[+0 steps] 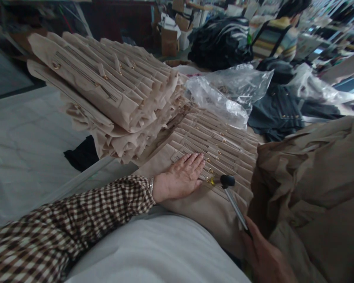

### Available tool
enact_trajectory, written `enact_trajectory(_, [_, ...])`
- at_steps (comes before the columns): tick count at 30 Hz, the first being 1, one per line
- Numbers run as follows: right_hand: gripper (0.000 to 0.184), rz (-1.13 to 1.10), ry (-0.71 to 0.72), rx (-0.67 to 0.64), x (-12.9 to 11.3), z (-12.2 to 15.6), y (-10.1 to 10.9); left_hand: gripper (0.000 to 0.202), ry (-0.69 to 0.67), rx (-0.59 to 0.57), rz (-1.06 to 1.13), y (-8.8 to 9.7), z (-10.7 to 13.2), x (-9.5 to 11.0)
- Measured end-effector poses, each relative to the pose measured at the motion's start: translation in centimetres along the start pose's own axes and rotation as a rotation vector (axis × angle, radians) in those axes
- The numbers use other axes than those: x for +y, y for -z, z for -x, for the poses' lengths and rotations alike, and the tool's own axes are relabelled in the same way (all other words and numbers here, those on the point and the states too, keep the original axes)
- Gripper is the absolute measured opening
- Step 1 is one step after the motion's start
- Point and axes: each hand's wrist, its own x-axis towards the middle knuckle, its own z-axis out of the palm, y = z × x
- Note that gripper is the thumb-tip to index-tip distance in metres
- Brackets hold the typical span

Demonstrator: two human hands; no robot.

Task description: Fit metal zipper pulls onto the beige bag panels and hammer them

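My left hand (184, 175) lies flat with its fingers stretched out on a row of overlapping beige fabric pieces (221, 135). These pieces have zips and small gold-coloured metal fittings. At the lower right, my right hand (264, 251) is wrapped round the grip of a small two-faced mallet (236, 206). The mallet has a metal shaft, one black face and one yellow face. Its head is over the nearest pieces, just right of my left fingertips; whether it touches them I cannot tell.
A tall stack of similar beige pieces (106, 86) stands at the left. Crumpled beige fabric (315, 177) piles up on the right. Beyond lie clear plastic bags (224, 90), dark garments (277, 108) and a black heap (221, 41). A person (275, 37) sits further back.
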Motion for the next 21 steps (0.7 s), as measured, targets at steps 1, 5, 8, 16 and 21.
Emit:
enact_trajectory(1, [0.046, -0.008, -0.019, -0.010, 0.4, 0.1, 0.0, 0.062, -0.002, -0.002, 0.007, 0.0, -0.1, 0.0])
enact_trajectory(5, [0.047, 0.009, -0.071, 0.086, 2.1, -0.1, 1.4, 0.062, 0.008, -0.043, 0.052, 0.9, -0.4, -0.2])
enact_trajectory(8, [0.051, 0.030, -0.189, 0.249, 3.5, -1.6, 2.1, 0.064, 0.010, -0.042, 0.101, 1.6, -0.3, -0.2])
enact_trajectory(16, [0.051, 0.118, -0.121, 0.392, 8.0, -7.4, -1.3, 0.050, 0.002, 0.067, 0.452, 2.0, 3.5, -1.7])
enact_trajectory(21, [0.043, 0.191, 0.091, 0.418, 5.0, -11.0, 0.8, 0.041, 0.323, -0.077, 0.989, 2.5, 7.3, -2.6])
